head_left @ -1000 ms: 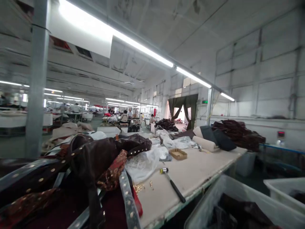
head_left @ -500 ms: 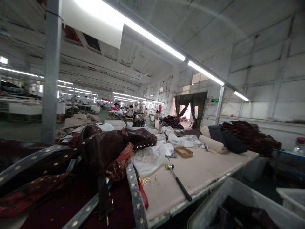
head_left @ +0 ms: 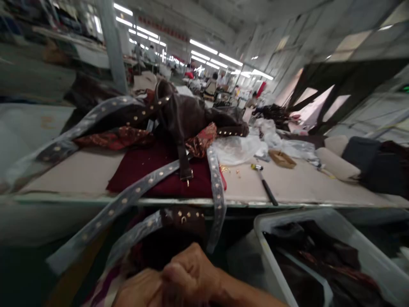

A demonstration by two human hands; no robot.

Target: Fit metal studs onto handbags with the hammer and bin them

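Note:
My right hand is at the bottom middle, fingers curled closed, with the forearm running to the lower right. Touching it is my left hand, also closed but blurred and cut by the frame edge. What they pinch is hidden; something dark shows between them. Just beyond my hands, below the table edge, lies a dark brown studded leather bag with a metal ring and a plastic-wrapped strap. On the table, a dark brown leather bag with red patterned lining rests on maroon cloth. Its plastic-covered studded straps hang over the edge.
A black-handled hammer lies on the table near small gold studs and a shallow brown box. Clear plastic bags lie behind. A white bin with dark leather pieces stands at right. Several people are far back.
The view has tilted down and turned left. Both hands and the studded bag below the table edge have come into view. The hammer still lies on the table.

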